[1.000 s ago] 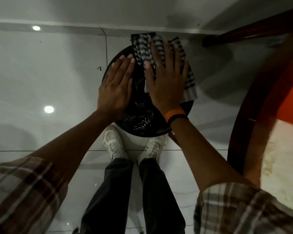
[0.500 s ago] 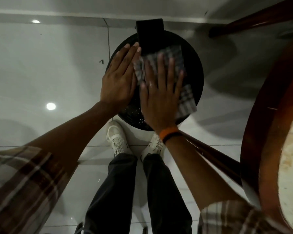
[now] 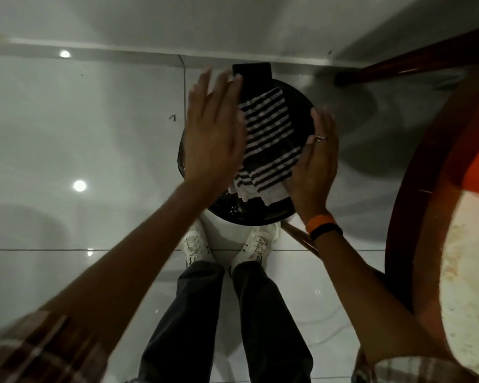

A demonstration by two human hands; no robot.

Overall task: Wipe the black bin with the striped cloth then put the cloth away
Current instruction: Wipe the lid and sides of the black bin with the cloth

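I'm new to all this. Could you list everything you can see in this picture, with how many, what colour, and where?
black bin: one, black, round top, on the floor ahead of the feet.
striped cloth: one, black and white, lying on top of the bin, between the hands.
floor: glossy white tiles, all around.
round table: one, dark reddish wood rim with a pale and orange top, at the right edge.
shoes: two, white, just below the bin.
trousers: dark, bottom centre.
wristbands: orange and black, on the right wrist.
ring: one, on a right finger.
left hand: open, fingers spread, over the bin's left side, blurred.
right hand: open, at the cloth's right edge.
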